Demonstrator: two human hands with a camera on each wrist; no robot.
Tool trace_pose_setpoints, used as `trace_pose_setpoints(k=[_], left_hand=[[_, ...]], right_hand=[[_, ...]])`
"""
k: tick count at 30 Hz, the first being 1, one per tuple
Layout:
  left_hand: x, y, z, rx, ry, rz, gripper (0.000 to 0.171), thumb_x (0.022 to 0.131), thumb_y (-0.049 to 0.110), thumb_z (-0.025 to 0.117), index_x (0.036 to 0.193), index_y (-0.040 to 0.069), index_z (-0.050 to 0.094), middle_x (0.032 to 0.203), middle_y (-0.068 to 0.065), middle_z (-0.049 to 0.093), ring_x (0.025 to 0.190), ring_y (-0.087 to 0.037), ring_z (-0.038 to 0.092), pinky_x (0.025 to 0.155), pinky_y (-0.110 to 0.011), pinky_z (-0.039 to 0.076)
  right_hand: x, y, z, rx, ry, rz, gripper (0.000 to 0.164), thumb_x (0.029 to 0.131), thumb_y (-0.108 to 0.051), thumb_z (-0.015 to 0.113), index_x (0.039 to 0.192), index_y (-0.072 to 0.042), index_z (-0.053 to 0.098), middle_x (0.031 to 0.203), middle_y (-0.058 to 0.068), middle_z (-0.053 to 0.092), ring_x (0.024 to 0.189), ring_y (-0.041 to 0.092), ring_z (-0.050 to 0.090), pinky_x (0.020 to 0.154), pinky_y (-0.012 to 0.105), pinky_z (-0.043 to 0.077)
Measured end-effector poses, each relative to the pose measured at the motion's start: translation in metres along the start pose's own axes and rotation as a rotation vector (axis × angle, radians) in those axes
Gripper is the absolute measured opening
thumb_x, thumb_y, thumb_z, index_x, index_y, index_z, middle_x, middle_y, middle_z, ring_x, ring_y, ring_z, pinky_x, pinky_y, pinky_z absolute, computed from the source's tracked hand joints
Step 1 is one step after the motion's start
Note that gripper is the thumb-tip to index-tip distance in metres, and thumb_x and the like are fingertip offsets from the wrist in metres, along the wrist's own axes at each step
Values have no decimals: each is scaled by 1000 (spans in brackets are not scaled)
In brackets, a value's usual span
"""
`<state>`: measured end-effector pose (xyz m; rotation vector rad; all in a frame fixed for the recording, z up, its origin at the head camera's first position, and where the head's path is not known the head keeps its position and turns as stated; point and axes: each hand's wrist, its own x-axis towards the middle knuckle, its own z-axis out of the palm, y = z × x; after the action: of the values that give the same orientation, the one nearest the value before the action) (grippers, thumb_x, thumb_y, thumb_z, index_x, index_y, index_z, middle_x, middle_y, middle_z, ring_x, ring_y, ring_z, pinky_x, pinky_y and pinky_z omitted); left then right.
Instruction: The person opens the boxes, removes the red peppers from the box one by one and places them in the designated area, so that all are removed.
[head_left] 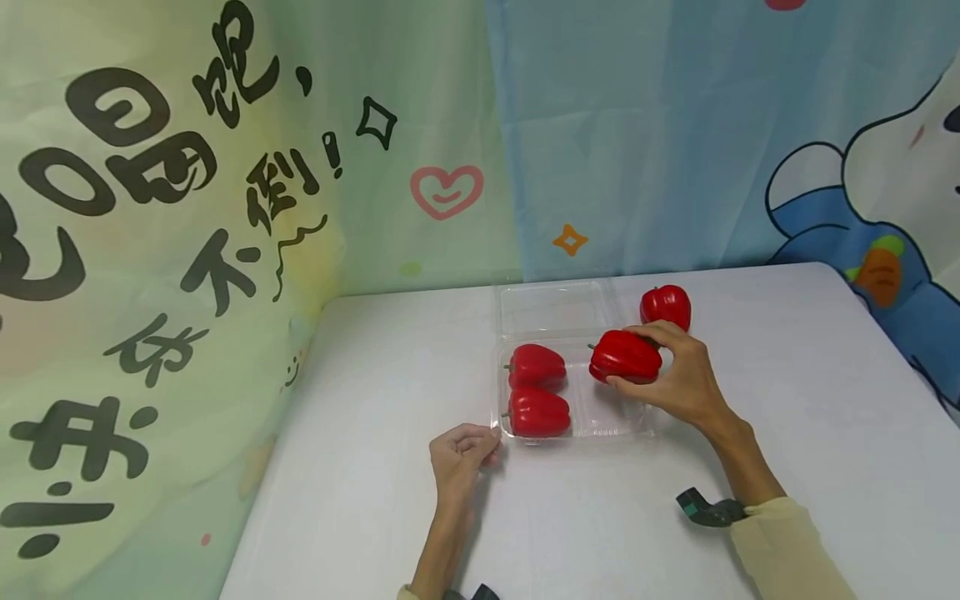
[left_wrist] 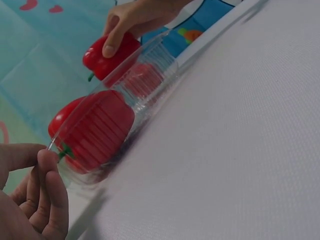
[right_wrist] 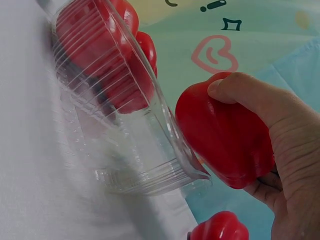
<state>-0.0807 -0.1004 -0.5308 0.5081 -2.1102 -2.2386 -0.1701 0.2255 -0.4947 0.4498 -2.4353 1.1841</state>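
held pepper (head_left: 625, 358): above clear tray (head_left: 600, 417)'s right half | right hand (head_left: 688, 379): grips it | left hand (head_left: 459, 460): pinches tray rim (near-left corner) | step: looks like loading | next: probably lower beside seated pair (head_left: 538, 408), release | spare pepper (head_left: 667, 305): worktop (head_left: 390, 375), beyond

Head cam's pretty bright and even, light looks like it's from above, with soft shadows on the table (head_left: 360, 467). Both wrist cams are way dimmer and kinda grey. Small glints on the peppers (head_left: 538, 412), streaky glare on the box (right_wrist: 150, 177), fine detail's a bit mushy.
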Motion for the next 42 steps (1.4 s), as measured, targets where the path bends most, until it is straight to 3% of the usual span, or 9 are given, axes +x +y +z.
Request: trace_pose_setpoints(k=[16,19,23,26,34,42], left_hand=[[0,1,0,-1,-1,-10,15,94,9,84,95,-5,78,89,-22,82,64,-15,73,67,-21,63],[1,1,0,-2,-3,-10,15,94,9,83,95,-5,78,89,-22,82,64,-15,73,67,-21,63],[1,0,0,-2,-4,-13,15,94,9,83,95,-5,78,89,-21,82,64,-15,73,68,-21,63],[1,0,0,-4,-6,-15,14,94,9,84,95,-5,78,89,-21,82,64,-15,73,68,-21,63],[1,0,0,-7,-6,-10,14,93,8,84,94,-5,78,87,-20,82,65,-15,73,67,-22,63],[0,-1,1,6,2,-3,16,95,11,84,96,-4,78,88,-19,83,65,-15,74,67,-22,63]], right_hand=[[1,3,-11,-17,72,32,77,65,-4,100,135,2,69,132,22,73,123,39,65,94,-3,35],[0,4,-15,-9,94,39,76,65,-2,99,135,1,70,133,23,73,123,29,64,94,-4,36],[-2,7,-19,-9,133,50,76,65,-2,100,136,-1,72,134,23,73,121,0,56,94,-4,38],[-3,11,-23,-12,160,62,76,65,-2,100,136,0,72,132,23,74,116,-13,51,94,-5,39],[-9,21,-35,-32,215,103,77,65,-2,100,136,-1,72,131,25,74,112,-11,52,91,-5,39],[-17,34,-44,-58,255,173,74,71,-5,98,140,-3,71,134,22,74,108,-13,53,90,-3,41]])
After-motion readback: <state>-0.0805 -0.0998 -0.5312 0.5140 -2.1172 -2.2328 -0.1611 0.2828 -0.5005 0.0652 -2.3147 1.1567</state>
